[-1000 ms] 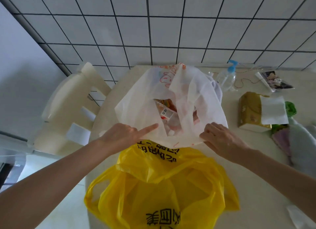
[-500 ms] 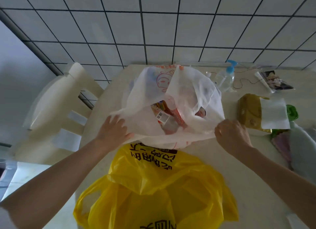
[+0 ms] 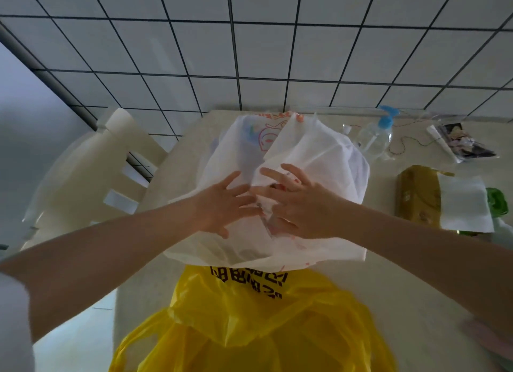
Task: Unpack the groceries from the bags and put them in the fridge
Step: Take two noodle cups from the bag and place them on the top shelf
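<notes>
A white translucent grocery bag (image 3: 313,155) with red print stands in the middle of the beige table (image 3: 433,288). Both my hands meet at its mouth. My left hand (image 3: 222,208) lies on the bag's front with fingers spread and straight. My right hand (image 3: 297,205) is beside it, fingers spread over the folded plastic, fingertips partly tucked into the opening. The groceries inside are almost wholly hidden by the plastic and my hands. A yellow plastic bag (image 3: 249,324) with black lettering sits nearer to me at the table's front edge.
A cream plastic chair (image 3: 83,172) stands left of the table. On the right lie a clear pump bottle with blue top (image 3: 377,135), a brown tissue pack (image 3: 416,197) with a white sheet (image 3: 463,205), a green item (image 3: 497,202) and a printed packet (image 3: 460,141). The tiled wall is behind.
Both hands have let go of the bag's outer edges and come together at the middle of its mouth. The opening has folded over, hiding the red packages that were visible before.
</notes>
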Motion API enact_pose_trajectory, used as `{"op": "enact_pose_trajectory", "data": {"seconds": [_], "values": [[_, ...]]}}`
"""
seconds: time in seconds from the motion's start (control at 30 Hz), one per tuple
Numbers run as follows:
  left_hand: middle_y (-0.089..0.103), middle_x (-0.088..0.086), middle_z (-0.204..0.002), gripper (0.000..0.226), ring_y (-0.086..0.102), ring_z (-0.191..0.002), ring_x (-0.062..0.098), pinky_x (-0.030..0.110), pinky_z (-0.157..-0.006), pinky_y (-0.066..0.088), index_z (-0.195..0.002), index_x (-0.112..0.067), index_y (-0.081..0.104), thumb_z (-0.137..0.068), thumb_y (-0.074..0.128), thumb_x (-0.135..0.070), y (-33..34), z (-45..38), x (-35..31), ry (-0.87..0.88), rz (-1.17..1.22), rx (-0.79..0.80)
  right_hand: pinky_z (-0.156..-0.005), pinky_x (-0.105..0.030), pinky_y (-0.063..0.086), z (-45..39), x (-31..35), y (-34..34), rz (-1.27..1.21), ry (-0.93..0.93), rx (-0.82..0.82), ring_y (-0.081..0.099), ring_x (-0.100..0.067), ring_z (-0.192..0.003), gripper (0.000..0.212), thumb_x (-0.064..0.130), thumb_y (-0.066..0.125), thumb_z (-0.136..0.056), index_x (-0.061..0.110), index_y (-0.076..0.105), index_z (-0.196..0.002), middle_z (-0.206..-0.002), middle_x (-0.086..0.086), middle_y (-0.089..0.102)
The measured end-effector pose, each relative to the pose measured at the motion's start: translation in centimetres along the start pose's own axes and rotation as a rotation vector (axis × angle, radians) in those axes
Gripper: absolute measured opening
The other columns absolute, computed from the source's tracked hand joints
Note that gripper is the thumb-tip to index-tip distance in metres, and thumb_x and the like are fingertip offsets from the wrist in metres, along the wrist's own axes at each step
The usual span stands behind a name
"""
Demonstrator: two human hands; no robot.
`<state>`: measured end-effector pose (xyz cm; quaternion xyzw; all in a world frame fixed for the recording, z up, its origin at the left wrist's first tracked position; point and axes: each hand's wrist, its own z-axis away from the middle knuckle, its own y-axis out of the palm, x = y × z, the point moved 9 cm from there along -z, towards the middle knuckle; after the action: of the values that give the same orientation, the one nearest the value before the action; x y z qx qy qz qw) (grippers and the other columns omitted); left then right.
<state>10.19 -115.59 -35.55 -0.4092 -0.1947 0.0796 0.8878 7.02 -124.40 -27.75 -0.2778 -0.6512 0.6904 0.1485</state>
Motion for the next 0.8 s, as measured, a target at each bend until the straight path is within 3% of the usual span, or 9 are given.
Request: {"op": "enact_pose_trajectory", "data": {"seconds": [0.13, 0.23, 0.3, 0.37, 0.43, 0.53, 0.67, 0.73, 0.8], "values": [[0.04, -0.002, -0.152, 0.069, 0.018, -0.148, 0.018, 0.051, -0.114, -0.016, -0.154, -0.029, 0.008, -0.097, 0.032, -0.059, 0.9, -0.1, 0.3, 0.044, 0.074, -0.003, -0.118, -0.048, 0.01, 0.4, -1.8, 1.7, 0.022, -0.069, 0.141, 0.044, -0.03, -0.133, 0.052, 0.043, 0.037, -0.096, 0.018, 0.075, -0.072, -0.114, -0.002, 0.069], [0.062, -0.002, -0.128, 0.062, 0.048, -0.13, 0.021, 0.051, -0.115, -0.013, -0.151, -0.028, 0.021, -0.098, 0.023, -0.06, 1.0, 0.2, 0.6, 0.05, 0.097, -0.063, -0.116, -0.051, 0.023, 0.6, -1.7, 1.3, 0.002, -0.106, 0.09, 0.066, -0.023, -0.091, 0.05, 0.038, 0.029, -0.096, 0.013, 0.068, -0.078, -0.072, -0.003, 0.067], [0.062, -0.004, -0.12, 0.06, 0.055, -0.12, 0.022, 0.052, -0.117, -0.004, -0.148, -0.029, 0.027, -0.097, 0.021, -0.06, 0.7, 0.6, 1.1, 0.035, 0.107, -0.118, -0.113, -0.051, 0.03, 0.3, -1.9, 0.9, -0.015, -0.074, 0.081, 0.063, -0.021, -0.067, 0.044, 0.045, 0.023, -0.095, 0.014, 0.054, -0.1, -0.059, 0.001, 0.059], [0.061, -0.006, -0.113, 0.061, 0.057, -0.112, 0.021, 0.052, -0.117, 0.003, -0.144, -0.029, 0.036, -0.095, 0.016, -0.062, 0.5, 1.2, 1.6, 0.018, 0.123, -0.18, -0.111, -0.048, 0.034, 0.7, -3.3, 1.5, -0.052, 0.03, 0.204, 0.057, -0.018, -0.064, 0.045, 0.053, 0.018, -0.094, 0.021, 0.034, -0.121, -0.06, 0.004, 0.054], [0.063, -0.008, -0.101, 0.072, 0.062, -0.1, 0.019, 0.049, -0.114, 0.006, -0.132, -0.028, 0.051, -0.093, 0.002, -0.063, 0.7, 1.9, 2.5, -0.03, 0.115, -0.227, -0.089, -0.04, 0.051, 1.9, -4.9, 1.6, -0.05, 0.113, 0.294, 0.055, -0.016, -0.069, 0.052, 0.058, 0.015, -0.092, 0.03, 0.028, -0.133, -0.078, 0.004, 0.057], [0.065, -0.013, -0.086, 0.084, 0.064, -0.089, 0.016, 0.047, -0.114, 0.008, -0.102, -0.028, 0.069, -0.096, -0.01, -0.055, 0.5, 2.5, 4.1, -0.169, 0.161, -0.246, -0.062, -0.024, 0.047, 4.1, -6.7, 1.4, -0.035, 0.188, 0.379, 0.054, -0.015, -0.068, 0.056, 0.065, 0.019, -0.092, 0.034, 0.027, -0.137, -0.097, 0.006, 0.054], [0.057, -0.012, -0.13, 0.047, 0.055, -0.12, 0.013, 0.049, -0.117, 0.006, -0.136, -0.03, 0.05, -0.101, 0.023, -0.048, 2.3, 2.8, 6.9, -0.38, 0.261, -0.081, -0.064, -0.027, 0.05, 7.3, -9.4, 2.2, 0.054, 0.406, 0.415, 0.054, -0.016, -0.069, 0.069, 0.069, 0.028, -0.089, 0.027, 0.018, -0.143, -0.1, 0.002, 0.055], [0.031, -0.004, -0.156, 0.07, 0.045, -0.131, 0.021, 0.055, -0.115, 0.011, -0.154, -0.026, 0.014, -0.095, 0.034, -0.06, 3.4, 3.1, 8.0, -0.472, 0.225, -0.03, -0.069, -0.031, 0.054, 9.2, -10.1, 4.2, 0.095, 0.457, 0.443, 0.061, -0.019, -0.086, 0.079, 0.067, 0.03, -0.089, 0.031, -0.01, -0.147, -0.127, -0.005, 0.05], [0.017, 0.002, -0.16, 0.097, 0.043, -0.132, 0.028, 0.06, -0.113, 0.016, -0.153, -0.026, -0.008, -0.085, 0.044, -0.071, 4.3, 3.3, 8.9, -0.549, 0.178, -0.03, -0.07, -0.034, 0.056, 10.7, -10.5, 5.1, 0.099, 0.48, 0.435, 0.059, -0.025, -0.099, 0.089, 0.067, 0.032, -0.088, 0.032, -0.031, -0.141, -0.139, -0.011, 0.037]]}}
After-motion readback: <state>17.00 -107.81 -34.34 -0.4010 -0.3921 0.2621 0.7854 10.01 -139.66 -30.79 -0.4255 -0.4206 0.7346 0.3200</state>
